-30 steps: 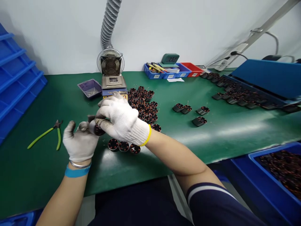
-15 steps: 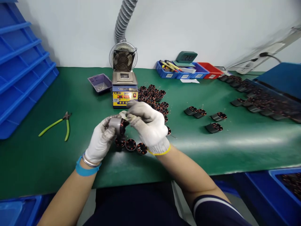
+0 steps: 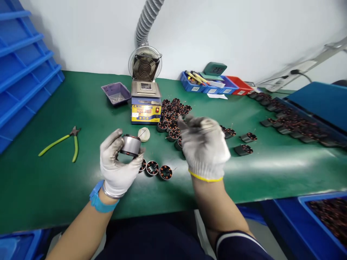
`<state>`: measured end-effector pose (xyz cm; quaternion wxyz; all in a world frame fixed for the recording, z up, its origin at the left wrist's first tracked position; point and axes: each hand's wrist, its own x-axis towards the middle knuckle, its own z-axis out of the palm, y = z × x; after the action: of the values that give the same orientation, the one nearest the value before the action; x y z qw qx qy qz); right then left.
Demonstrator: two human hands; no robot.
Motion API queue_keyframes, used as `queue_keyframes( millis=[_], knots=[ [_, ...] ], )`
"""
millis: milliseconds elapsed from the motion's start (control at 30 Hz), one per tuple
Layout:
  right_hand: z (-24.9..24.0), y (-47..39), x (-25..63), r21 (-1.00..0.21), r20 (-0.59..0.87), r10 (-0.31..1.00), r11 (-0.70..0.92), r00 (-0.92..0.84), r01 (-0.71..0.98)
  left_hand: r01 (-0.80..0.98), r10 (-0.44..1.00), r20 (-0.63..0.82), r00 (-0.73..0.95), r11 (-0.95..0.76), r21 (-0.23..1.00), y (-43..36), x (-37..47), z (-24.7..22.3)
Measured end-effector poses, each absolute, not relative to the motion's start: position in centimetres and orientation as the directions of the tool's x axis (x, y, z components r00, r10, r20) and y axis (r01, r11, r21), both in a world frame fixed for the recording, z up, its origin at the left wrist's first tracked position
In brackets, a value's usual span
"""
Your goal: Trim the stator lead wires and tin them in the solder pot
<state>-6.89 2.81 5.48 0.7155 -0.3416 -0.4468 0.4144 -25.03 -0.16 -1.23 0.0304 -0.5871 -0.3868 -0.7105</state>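
My left hand (image 3: 118,162), in a white work glove, grips a motor stator (image 3: 131,145) with a smooth silver outer ring; its thumb and fingers press on the sides. A short wire sticks up from the stator's top. Just behind it lies a round cream-coloured pad (image 3: 144,134). Further right, my gloved right hand (image 3: 204,144) hangs over the edge of a group of stators (image 3: 171,126); its fingers look curled but are smeared by motion. Three stators with copper windings stand in a row near the left hand, one of them at the right end (image 3: 165,172).
A yellow-and-blue solder pot (image 3: 146,113) stands at the back, with a fan and duct (image 3: 148,21) behind. Left are a purple tray (image 3: 116,94) and green-handled cutters (image 3: 73,139). Small bins (image 3: 189,85) line the wall; several stators (image 3: 244,150) lie to the right.
My right hand has left the stator and moved right. The left hand has turned the stator more upright and drawn slightly left. The round cream pad now shows fully on the table.
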Motion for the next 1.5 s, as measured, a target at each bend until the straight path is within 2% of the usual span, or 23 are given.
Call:
queue_keyframes(
  millis=[67,133,233,333,400,500,567,600,667,733,800,900,933,1000,1067,1133,1233,1367,1500],
  knots=[
    [5.3,2.0,-7.3,-0.959,0.279,0.96,0.279,0.02,-0.05,0.545,0.405,0.865,-0.295,-0.673,0.5,-0.1,-25.2,-1.3],
    [4.9,0.8,-8.8,-0.986,0.118,0.963,0.142,-0.241,0.088,0.58,0.417,0.877,-0.24,-0.663,0.474,-0.3,-25.2,-1.5],
    [4.3,-0.3,-11.2,-0.999,-0.028,0.901,-0.032,-0.432,-0.002,0.601,0.418,0.899,-0.132,-0.687,0.408,-0.9,-24.9,-1.4],
    [3.8,-0.1,-11.4,-0.984,-0.046,0.918,-0.109,-0.394,-0.139,0.561,0.473,0.881,0.026,-0.736,0.379,-1.5,-24.6,-0.6],
    [3.7,0.2,-10.0,-0.995,-0.018,0.95,-0.048,-0.31,-0.087,0.531,0.524,0.847,0.082,-0.743,0.408,-1.7,-24.6,0.0],
    [3.7,0.1,-7.5,-0.953,0.121,0.964,0.18,-0.238,0.243,0.52,0.547,0.834,0.075,-0.735,0.436,-1.7,-25.1,0.3],
    [3.7,-0.4,-6.3,-0.802,0.236,0.915,0.374,-0.328,0.465,0.52,0.527,0.838,0.142,-0.76,0.39,-1.5,-25.4,0.3],
    [3.6,-0.6,-5.9,-0.716,0.282,0.874,0.467,-0.397,0.519,0.53,0.516,0.834,0.195,-0.771,0.353,-1.3,-25.5,0.4],
    [3.3,-0.9,-5.4,-0.587,0.338,0.792,0.6,-0.508,0.544,0.591,0.521,0.809,0.273,-0.754,0.287,-1.0,-25.6,0.5],
    [3.0,-0.9,-5.2,-0.523,0.372,0.747,0.659,-0.551,0.54,0.653,0.559,0.78,0.281,-0.707,0.272,-0.9,-25.6,0.9],
    [2.8,-0.9,-5.0,-0.499,0.386,0.75,0.66,-0.538,0.562,0.636,0.647,0.716,0.264,-0.674,0.375,-0.9,-25.7,1.5],
    [3.0,-0.8,-4.5,-0.493,0.386,0.77,0.638,-0.508,0.591,0.362,0.797,0.522,0.302,-0.603,0.711,-1.1,-26.5,2.1],
    [3.1,-0.8,-4.4,-0.494,0.386,0.772,0.635,-0.505,0.594,0.259,0.831,0.479,0.284,-0.548,0.796,-1.2,-26.7,2.2],
    [3.3,-0.8,-4.3,-0.492,0.401,0.762,0.647,-0.508,0.582,0.155,0.873,0.455,0.176,-0.481,0.863,-1.2,-26.9,2.2],
    [3.3,-0.8,-4.4,-0.494,0.416,0.749,0.662,-0.516,0.564,0.22,0.903,0.419,0.091,-0.429,0.876,-1.1,-26.5,1.9],
    [3.3,-0.8,-4.6,-0.505,0.413,0.747,0.664,-0.521,0.551,0.28,0.939,0.313,0.145,-0.342,0.897,-1.0,-25.8,1.5],
    [3.4,-0.9,-4.8,-0.542,0.373,0.771,0.632,-0.516,0.553,0.136,0.97,0.211,0.124,-0.227,0.964,-1.0,-24.9,1.1],
    [4.0,-1.3,-4.6,-0.569,0.295,0.817,0.566,-0.495,0.597,-0.196,0.955,0.231,-0.186,-0.267,0.944,-0.8,-25.4,1.1],
    [4.6,-0.7,-4.5,-0.539,0.231,0.854,0.511,-0.466,0.67,-0.196,0.889,0.212,-0.406,-0.312,0.93,0.1,-25.8,0.7]
  ],
)
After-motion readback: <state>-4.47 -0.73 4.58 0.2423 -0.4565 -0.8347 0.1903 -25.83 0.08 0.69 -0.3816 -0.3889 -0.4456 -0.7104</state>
